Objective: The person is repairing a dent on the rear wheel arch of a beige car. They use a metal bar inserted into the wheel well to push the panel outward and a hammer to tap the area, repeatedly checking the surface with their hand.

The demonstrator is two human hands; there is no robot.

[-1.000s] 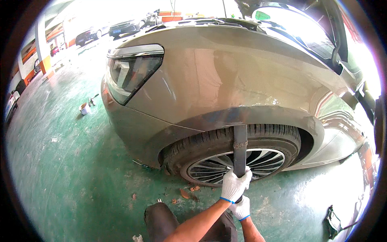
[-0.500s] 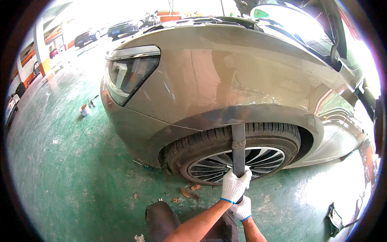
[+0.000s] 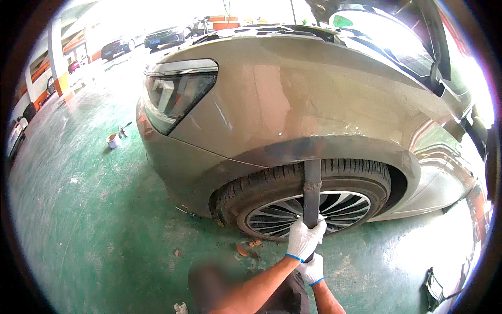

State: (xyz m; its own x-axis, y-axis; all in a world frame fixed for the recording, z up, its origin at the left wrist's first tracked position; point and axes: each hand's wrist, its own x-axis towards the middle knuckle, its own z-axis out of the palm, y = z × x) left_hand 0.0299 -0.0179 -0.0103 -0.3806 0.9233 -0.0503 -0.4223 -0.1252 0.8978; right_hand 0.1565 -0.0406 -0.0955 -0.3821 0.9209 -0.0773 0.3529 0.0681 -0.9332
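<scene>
Both my hands wear white knit gloves with blue cuffs and are wrapped round a long, flat, dark metal pry bar (image 3: 312, 196). My left hand (image 3: 305, 238) grips it in front of the wheel's lower part. Just below and nearer to me, my right hand (image 3: 312, 269) is closed round its lower end. The bar runs upward across the alloy wheel (image 3: 342, 209) and tyre (image 3: 246, 188), and its top meets the lip of the wheel arch (image 3: 282, 152). Whether the tip sits behind that lip is hidden. Scuffs and chipped paint mark the bronze fender (image 3: 334, 89) above the arch.
The headlight (image 3: 180, 94) is at the fender's left. A white can (image 3: 113, 141) and a small tool stand on the green floor (image 3: 94, 209). Dry leaves (image 3: 242, 249) lie below the tyre. A black object (image 3: 433, 289) is at lower right; parked cars (image 3: 166, 37) are behind.
The car and floor sit slightly farther right in my view, from a small shift of the head. Both hands keep their hold, and the bar stays at the arch lip.
</scene>
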